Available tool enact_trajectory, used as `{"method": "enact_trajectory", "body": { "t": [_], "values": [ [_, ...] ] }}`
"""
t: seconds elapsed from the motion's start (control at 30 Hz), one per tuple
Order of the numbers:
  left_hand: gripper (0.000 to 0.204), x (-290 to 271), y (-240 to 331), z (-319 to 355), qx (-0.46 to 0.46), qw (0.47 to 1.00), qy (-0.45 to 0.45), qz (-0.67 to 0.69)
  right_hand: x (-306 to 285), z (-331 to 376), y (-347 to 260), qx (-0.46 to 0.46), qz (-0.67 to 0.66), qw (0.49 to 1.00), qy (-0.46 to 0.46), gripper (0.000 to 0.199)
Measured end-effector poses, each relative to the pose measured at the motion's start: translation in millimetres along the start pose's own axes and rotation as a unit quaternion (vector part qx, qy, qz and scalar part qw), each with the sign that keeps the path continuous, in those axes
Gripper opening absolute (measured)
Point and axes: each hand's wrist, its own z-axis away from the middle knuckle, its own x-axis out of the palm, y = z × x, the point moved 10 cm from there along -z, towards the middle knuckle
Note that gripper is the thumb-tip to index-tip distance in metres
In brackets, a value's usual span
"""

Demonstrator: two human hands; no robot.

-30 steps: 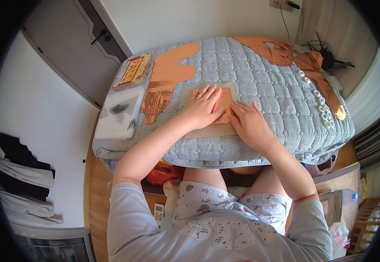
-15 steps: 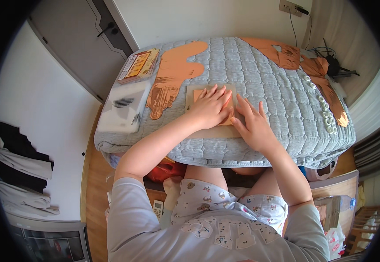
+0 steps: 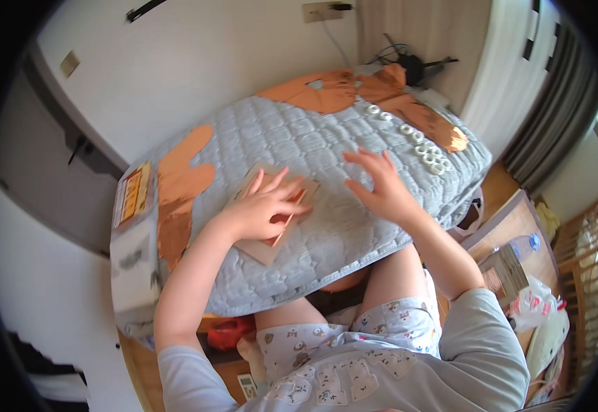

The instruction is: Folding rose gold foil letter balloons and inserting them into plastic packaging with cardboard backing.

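My left hand [image 3: 266, 204] lies flat, fingers spread, on a tan cardboard sheet [image 3: 261, 248] with a copper-coloured piece on it, pressing it onto the grey quilted table cover [image 3: 313, 137]. My right hand [image 3: 376, 184] hovers open over the quilt to the right of the sheet, fingers apart, holding nothing. Several small white rings [image 3: 422, 141] lie in a row farther right, beyond that hand.
Copper-coloured foil sheets lie at the left [image 3: 182, 185] and at the far edge [image 3: 354, 93] of the quilt. A flat printed box [image 3: 131, 196] rests at the left edge. A cardboard box [image 3: 505, 275] and a plastic bottle [image 3: 524, 244] stand lower right.
My right hand has lifted off the cardboard sheet and moved right toward the white rings. The left hand stays on the sheet. The view has swung to the right.
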Motion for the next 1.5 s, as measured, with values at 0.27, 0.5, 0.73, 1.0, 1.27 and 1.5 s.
{"method": "enact_trajectory", "body": {
  "t": [0.27,0.5,0.73,1.0,1.27,1.5],
  "values": [
    [0.062,-1.7,-89.5,32.8,-0.208,0.940,0.213,0.169,-170.8,-19.5,213.5,0.215,0.246,0.907,0.264,0.026],
    [0.089,24.1,-86.8,33.3,-0.264,0.952,0.078,0.136,-207.7,-41.1,340.1,0.407,0.267,0.862,0.142,0.039],
    [0.108,23.1,-79.5,8.2,-0.138,0.981,0.121,0.069,-212.9,-52.1,358.8,0.428,0.275,0.855,0.100,0.042],
    [0.067,-11.4,-90.6,29.8,-0.143,0.923,0.278,0.225,-139.1,-46.6,187.8,0.154,0.107,0.978,0.086,0.018],
    [0.075,7.0,-52.3,4.9,-0.126,0.967,0.208,0.071,-10.5,16.4,5.4,0.051,0.013,0.988,-0.148,0.015],
    [0.081,14.1,-53.0,3.6,-0.134,0.967,0.211,0.054,1.1,8.6,-7.4,0.043,0.107,0.992,-0.049,0.014]
  ]
}}
